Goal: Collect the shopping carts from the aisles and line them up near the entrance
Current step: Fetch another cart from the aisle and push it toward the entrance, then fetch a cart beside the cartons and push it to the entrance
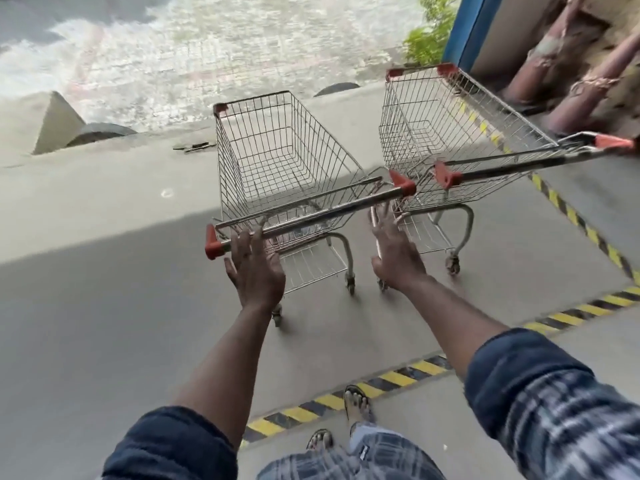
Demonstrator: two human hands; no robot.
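Two wire carts are seen: the first cart [277, 150] is stood straight ahead of the fingers, its handle bar [311, 213] at the fingertips of the left hand [254, 268]. The second cart [450, 126] is parked just beyond the right hand [394, 247]. Both hands are held released, fingers straight, nothing grasped. Open concrete floor [104, 306] is left beside the left fingers, and two striped lines [346, 396] are laid behind and to the right.

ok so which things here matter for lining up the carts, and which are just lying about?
Job:
- cart at the hands
- second cart
- left hand, open
- right hand, open

Lying about:
- striped floor tape
- concrete block
- plant
- pipes
- floor scrap
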